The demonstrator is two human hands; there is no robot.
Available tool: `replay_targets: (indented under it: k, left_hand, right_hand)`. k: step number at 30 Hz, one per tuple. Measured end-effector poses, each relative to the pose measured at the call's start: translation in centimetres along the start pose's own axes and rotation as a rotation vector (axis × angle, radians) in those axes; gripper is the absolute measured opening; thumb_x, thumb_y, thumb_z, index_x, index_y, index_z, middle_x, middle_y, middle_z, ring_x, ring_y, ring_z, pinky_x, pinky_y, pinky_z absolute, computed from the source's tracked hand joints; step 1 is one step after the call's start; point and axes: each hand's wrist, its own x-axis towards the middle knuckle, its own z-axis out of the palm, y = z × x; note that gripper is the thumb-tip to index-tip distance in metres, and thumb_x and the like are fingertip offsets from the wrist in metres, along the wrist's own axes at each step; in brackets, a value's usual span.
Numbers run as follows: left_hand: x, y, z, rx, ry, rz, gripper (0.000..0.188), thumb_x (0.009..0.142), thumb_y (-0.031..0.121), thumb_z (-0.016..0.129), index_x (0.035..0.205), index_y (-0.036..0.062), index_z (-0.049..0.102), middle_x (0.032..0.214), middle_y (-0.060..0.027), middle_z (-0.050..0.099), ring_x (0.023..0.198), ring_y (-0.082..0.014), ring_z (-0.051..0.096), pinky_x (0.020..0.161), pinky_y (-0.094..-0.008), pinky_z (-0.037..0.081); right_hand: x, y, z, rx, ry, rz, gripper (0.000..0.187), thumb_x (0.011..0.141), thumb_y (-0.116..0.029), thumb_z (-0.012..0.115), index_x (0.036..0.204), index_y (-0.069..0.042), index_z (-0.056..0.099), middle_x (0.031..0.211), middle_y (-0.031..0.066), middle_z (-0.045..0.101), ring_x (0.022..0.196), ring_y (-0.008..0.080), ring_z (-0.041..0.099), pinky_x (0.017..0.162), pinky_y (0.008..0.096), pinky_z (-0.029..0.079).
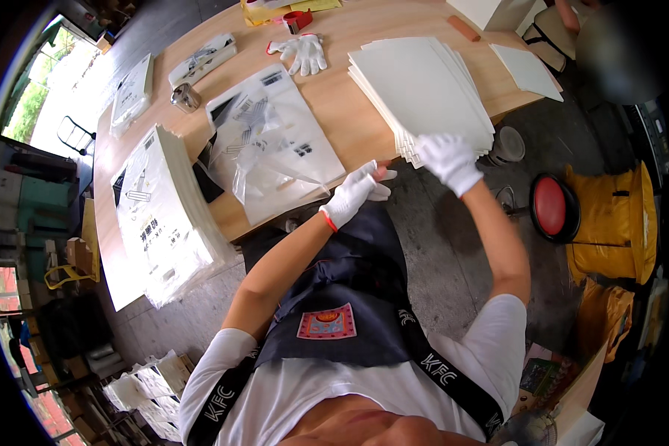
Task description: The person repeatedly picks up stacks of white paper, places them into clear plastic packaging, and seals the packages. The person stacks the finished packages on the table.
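My left hand (pixel 355 195), in a white glove with a red cuff, is just off the table's front edge. Its fingers are stretched and apart; a small reddish-brown bit shows by the fingertips, too unclear to name. My right hand (pixel 447 160), also gloved, is at the near edge of a fanned stack of white sheets (pixel 424 82). Motion smears its fingers, so its grip on the sheets is unclear. Left of the stack, a clear plastic bag with black print (pixel 271 141) lies flat on the table. Farther left is a thick pile of similar printed packs (pixel 156 208).
The wooden table (pixel 349 149) also carries a spare glove (pixel 301 53), a metal can (pixel 186 97), a red tape dispenser (pixel 297 21), a brown stick (pixel 464 28) and more packs (pixel 202 59). A red-topped round stool (pixel 550 204) and a yellow bag (pixel 609 223) stand right. Another person's arm (pixel 567 13) shows far right.
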Motion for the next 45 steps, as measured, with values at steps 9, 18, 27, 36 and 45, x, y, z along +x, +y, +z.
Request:
replay_targets:
  k: [9, 18, 27, 36, 45]
  left_hand:
    - [-2.1, 2.1, -5.8, 0.246, 0.140, -0.269, 0.039, 0.089, 0.018, 0.055, 0.120, -0.0054, 0.055, 0.111, -0.0156, 0.063, 0.104, -0.0248, 0.061, 0.086, -0.0346, 0.049]
    - [-6.7, -0.6, 3.1, 1.435, 0.246, 0.467, 0.086, 0.066, 0.026, 0.076, 0.133, -0.0082, 0.035, 0.154, -0.0276, 0.012, 0.142, -0.0427, 0.019, 0.107, -0.0408, 0.036]
    - [-14.1, 6.7, -6.1, 1.306, 1.110, 0.991, 0.069, 0.067, 0.007, 0.079, 0.129, 0.0014, 0.050, 0.133, -0.0229, 0.048, 0.118, -0.0398, 0.049, 0.099, -0.0427, 0.043]
    - [-15.6, 7.4, -8.9, 0.951, 0.354, 0.363, 0.024, 0.081, 0.023, 0.073, 0.096, 0.0095, 0.062, 0.078, -0.0101, 0.066, 0.069, -0.0282, 0.066, 0.067, -0.0375, 0.053]
    - [-12.4, 2.5, -5.0, 1.163, 0.208, 0.964, 0.017, 0.072, 0.004, 0.065, 0.088, 0.0124, 0.067, 0.077, -0.0061, 0.067, 0.065, -0.0275, 0.065, 0.053, -0.0367, 0.053]
  right_hand:
    - [-3.1, -9.3, -3.6, 0.521, 0.293, 0.777, 0.032, 0.090, -0.029, 0.068, 0.115, -0.008, 0.064, 0.126, 0.0203, 0.057, 0.121, 0.0330, 0.053, 0.104, 0.0397, 0.042]
    - [-1.0, -15.4, -0.1, 1.575, 0.093, 0.916, 0.070, 0.085, -0.042, 0.073, 0.131, 0.006, 0.051, 0.126, 0.0133, 0.059, 0.117, 0.0208, 0.054, 0.098, 0.0319, 0.042]
    - [-2.5, -15.2, -7.3, 0.639, -0.156, 0.303, 0.030, 0.090, -0.030, 0.062, 0.110, -0.007, 0.063, 0.120, 0.0175, 0.063, 0.086, 0.0319, 0.067, 0.068, 0.0419, 0.055]
    - [3.6, -17.4, -3.6, 0.548, -0.534, 0.115, 0.027, 0.089, -0.033, 0.059, 0.098, -0.008, 0.063, 0.101, 0.0134, 0.067, 0.081, 0.0308, 0.067, 0.066, 0.0437, 0.054]
    - [8.9, -19.4, 6.1, 1.332, -0.236, 0.339, 0.027, 0.090, -0.021, 0.056, 0.111, -0.007, 0.064, 0.112, 0.0116, 0.065, 0.104, 0.0276, 0.061, 0.094, 0.0358, 0.045]
